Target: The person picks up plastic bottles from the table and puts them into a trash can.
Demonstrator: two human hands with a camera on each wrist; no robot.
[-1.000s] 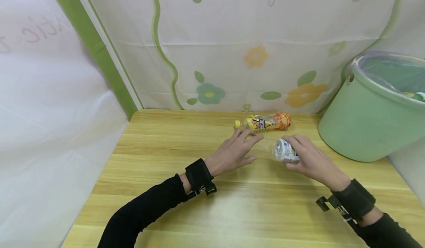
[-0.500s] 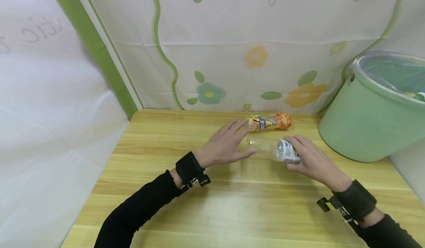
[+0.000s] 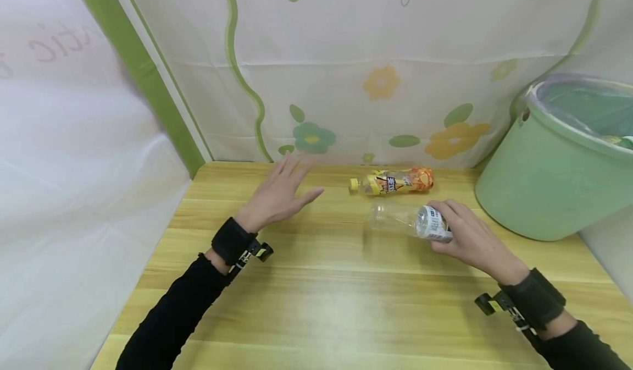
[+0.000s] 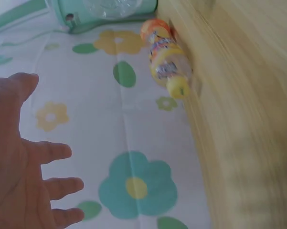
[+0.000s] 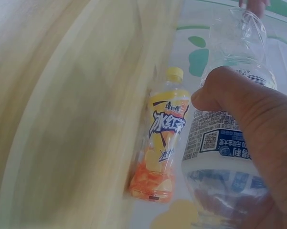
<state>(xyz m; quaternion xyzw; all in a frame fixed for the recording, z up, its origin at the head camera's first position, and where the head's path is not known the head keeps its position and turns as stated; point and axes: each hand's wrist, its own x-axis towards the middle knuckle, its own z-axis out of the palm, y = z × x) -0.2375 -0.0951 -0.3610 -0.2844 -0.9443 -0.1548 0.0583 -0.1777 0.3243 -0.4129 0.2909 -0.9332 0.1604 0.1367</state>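
Observation:
My right hand [image 3: 467, 235] grips a clear plastic bottle [image 3: 398, 219] round its lower, labelled part. The bottle is held sideways over the wooden table, its neck toward the left, and no cap shows on it. In the right wrist view the thumb [image 5: 224, 90] lies across the white and blue label [image 5: 215, 138]. Well to the left, my left hand [image 3: 274, 194] is spread above the back of the table, holding nothing. Behind the clear bottle lies a second bottle [image 3: 400, 182] with a yellow cap and an orange and yellow label, untouched.
A light green bin [image 3: 549, 177] with a clear liner stands at the table's back right, some litter showing inside. A white cloth [image 3: 341, 40] printed with flowers hangs along the back edge of the wooden table [image 3: 306, 304]. White sheeting [image 3: 89, 194] covers the left side.
My left hand has drawn away from the clear bottle's neck, moving left with fingers spread. The right hand keeps its grip on the bottle and has shifted only slightly to the right.

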